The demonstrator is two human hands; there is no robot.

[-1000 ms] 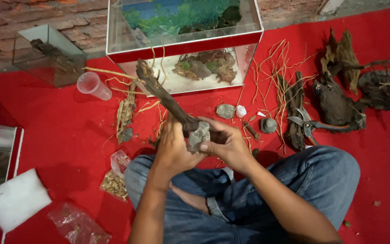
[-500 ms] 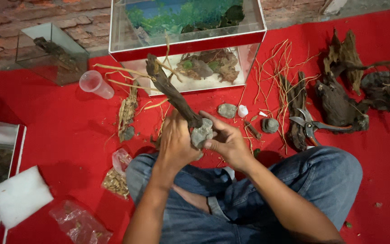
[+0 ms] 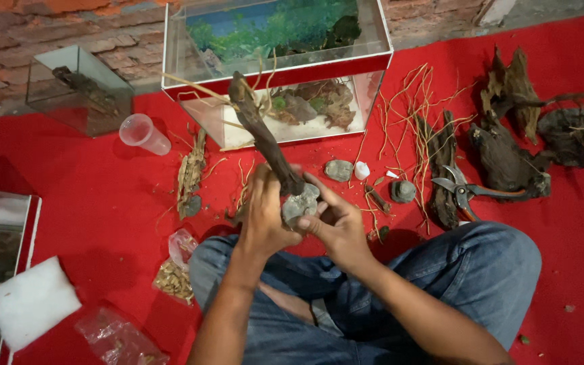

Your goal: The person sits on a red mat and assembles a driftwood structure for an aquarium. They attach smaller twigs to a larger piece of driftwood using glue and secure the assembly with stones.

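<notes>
The left hand (image 3: 265, 216) is closed around the lower end of a driftwood branch (image 3: 259, 132), which slants toward 11 o'clock. The right hand (image 3: 336, 226) cups a grey stone (image 3: 299, 206) against the branch's base. A glass aquarium (image 3: 380, 51) sits at 12 o'clock, pruning shears (image 3: 464, 192) at 3.

Dim, warm light from above, soft shadows, slight blur, mild edge distortion

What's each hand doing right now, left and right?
Left hand: closed around the lower end of the driftwood branch, above the grey stone.
Right hand: fingers curled on the grey stone, holding it against the branch.
</notes>
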